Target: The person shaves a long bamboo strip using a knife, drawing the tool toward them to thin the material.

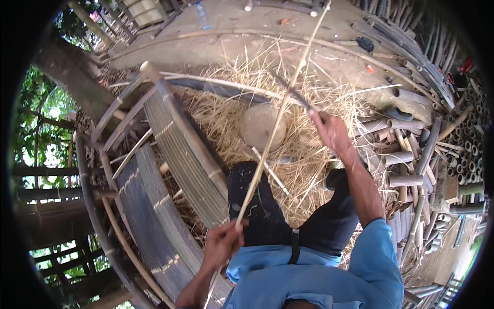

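My left hand [222, 241] grips the near end of a long thin bamboo strip [280, 116] that runs up and away past the round wooden block [261, 127]. My right hand [328, 129] is stretched forward and closed on the handle of a dark knife [294, 92], whose blade crosses the strip. My knees in dark trousers [260, 206] lie below the strip. Pale bamboo shavings [231, 118] cover the ground around the block.
A woven bamboo panel frame [170, 170] leans at the left. Cut bamboo tubes [406, 154] are heaped at the right, with longer poles [411, 51] behind. A plastic bottle [202, 15] stands on the concrete at the back. Trees [46, 118] are at the far left.
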### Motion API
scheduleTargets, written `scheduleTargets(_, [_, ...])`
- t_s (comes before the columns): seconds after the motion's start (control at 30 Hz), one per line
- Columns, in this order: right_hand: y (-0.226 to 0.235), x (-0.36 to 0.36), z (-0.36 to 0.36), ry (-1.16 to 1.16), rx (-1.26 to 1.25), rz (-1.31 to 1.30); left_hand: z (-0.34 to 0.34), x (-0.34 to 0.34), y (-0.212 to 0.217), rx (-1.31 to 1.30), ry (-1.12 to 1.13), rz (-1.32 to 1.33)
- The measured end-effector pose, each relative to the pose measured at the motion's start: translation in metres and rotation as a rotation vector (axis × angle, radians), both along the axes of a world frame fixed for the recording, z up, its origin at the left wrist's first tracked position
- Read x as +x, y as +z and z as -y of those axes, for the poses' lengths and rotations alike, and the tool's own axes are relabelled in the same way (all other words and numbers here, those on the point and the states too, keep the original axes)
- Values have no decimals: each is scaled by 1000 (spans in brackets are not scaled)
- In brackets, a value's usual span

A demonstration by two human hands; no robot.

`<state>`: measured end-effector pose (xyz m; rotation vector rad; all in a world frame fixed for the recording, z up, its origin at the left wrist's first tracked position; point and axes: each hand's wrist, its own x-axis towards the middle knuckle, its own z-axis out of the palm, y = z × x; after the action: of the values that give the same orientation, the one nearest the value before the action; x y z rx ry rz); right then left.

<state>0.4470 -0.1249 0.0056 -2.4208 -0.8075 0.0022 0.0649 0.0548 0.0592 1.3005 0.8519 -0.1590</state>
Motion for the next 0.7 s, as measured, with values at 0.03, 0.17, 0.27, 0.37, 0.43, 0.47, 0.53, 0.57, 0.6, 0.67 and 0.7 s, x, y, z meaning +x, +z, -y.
scheduleTargets(0.03, [3,-38,-11,13,-21,-139,-7,12,-5,-33,-10,47])
scheduleTargets(0.17, [-9,-139,-15,338,-49,47,-8,51,-6,-27,-52,197])
scheduleTargets(0.27, [7,-179,-21,443,-101,-109,-6,53,-15,-43,-26,230])
scheduleTargets(0.37, [3,-161,-22,377,-93,-100,-4,41,-14,-14,-60,156])
scheduleTargets(0.43, [-3,-112,-20,276,-124,-84,2,35,-5,-35,-42,197])
scheduleTargets(0.47, [-1,-93,-18,173,-158,-65,5,28,-5,-36,-27,178])
scheduleTargets(0.53, [1,-83,-15,249,-165,26,7,19,-6,-37,-13,166])
scheduleTargets(0.57, [3,-80,-13,328,-173,102,7,14,-5,-7,-22,149])
scheduleTargets(0.6, [2,-70,-12,329,-174,102,7,9,-4,25,-28,133])
scheduleTargets(0.67, [-7,-35,-8,61,-195,-187,12,-9,3,0,-8,96])
scheduleTargets(0.7, [-19,-11,7,-41,-177,-260,15,-19,9,-21,5,55])
